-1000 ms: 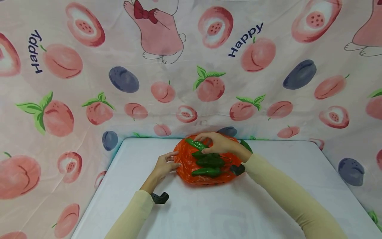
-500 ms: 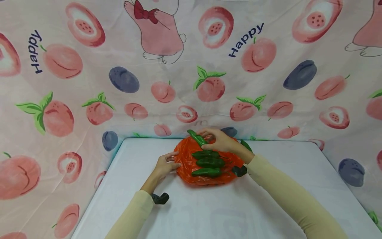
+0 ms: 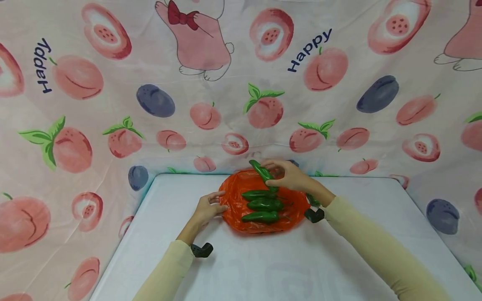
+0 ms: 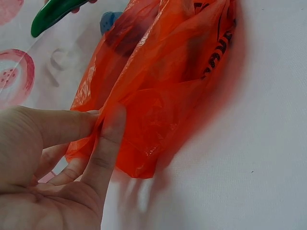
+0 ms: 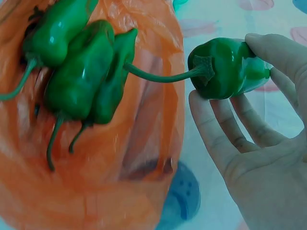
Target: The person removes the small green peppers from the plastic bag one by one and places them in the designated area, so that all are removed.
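Green chili pepper point(image 3: 260, 170), pinched by the right hand point(image 3: 289, 175) at the orange plastic bag's point(image 3: 235, 188) twelve o'clock, slants lengthwise, tip toward half past ten; left hand point(image 3: 205, 209) pinches the bag's nine-o'clock edge.

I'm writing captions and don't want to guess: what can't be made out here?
- Head view: the small green thing by the right forearm is too small and crowded by the forearm to identify.
- Left wrist view: the print on the orange bag is broken up by folds; the held pepper is cut off by the top edge.
- Right wrist view: the top edge cuts off the leftmost pepper.
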Available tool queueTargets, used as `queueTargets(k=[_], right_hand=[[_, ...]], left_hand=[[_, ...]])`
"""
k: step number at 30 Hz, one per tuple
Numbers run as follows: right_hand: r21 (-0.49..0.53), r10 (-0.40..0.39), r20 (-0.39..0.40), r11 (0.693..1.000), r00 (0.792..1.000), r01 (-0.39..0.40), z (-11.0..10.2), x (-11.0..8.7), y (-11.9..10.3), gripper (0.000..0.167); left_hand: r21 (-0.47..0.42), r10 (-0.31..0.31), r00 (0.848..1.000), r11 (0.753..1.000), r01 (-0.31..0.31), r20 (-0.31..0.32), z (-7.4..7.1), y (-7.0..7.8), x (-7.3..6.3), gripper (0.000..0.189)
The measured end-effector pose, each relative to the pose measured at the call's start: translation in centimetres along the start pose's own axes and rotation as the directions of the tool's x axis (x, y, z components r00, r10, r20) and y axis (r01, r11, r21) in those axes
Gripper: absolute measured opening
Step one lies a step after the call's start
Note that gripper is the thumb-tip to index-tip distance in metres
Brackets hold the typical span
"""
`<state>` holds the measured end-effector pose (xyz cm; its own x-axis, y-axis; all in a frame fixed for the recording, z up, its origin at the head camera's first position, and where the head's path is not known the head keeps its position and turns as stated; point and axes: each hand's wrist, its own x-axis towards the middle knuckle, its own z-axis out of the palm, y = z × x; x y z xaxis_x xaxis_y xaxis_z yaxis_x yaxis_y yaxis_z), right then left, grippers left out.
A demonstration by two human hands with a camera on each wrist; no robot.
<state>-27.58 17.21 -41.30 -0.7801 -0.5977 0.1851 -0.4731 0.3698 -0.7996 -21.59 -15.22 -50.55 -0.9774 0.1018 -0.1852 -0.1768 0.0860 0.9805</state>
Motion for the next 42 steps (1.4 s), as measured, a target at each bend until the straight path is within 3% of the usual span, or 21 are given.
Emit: queueTargets(k=[19, 29, 42], right_hand=[[-0.077, 0.134, -0.102, 0.987, 0.986, -0.142, -5.7, -5.9, 1.2, 0.057], [-0.091, 0.215, -0.168, 0.968, 0.962, -0.232, -7.9, -9.2, 2.4, 0.058], [-0.058, 0.302, -0.229, 0.945, 0.926, -0.323, -8.9, -12.2, 3.8, 0.064]], left_hand=[[-0.01, -0.014, 1.0, 1.0, 0.014, 0.003, 0.0, 0.1, -0.1, 0.056], [-0.006, -0.015, 1.0, 1.0, 0.015, -0.003, 0.0, 0.1, -0.1, 0.056], [0.014, -0.008, 1.0, 1.0, 0.008, 0.006, 0.0, 0.0, 0.0, 0.055]])
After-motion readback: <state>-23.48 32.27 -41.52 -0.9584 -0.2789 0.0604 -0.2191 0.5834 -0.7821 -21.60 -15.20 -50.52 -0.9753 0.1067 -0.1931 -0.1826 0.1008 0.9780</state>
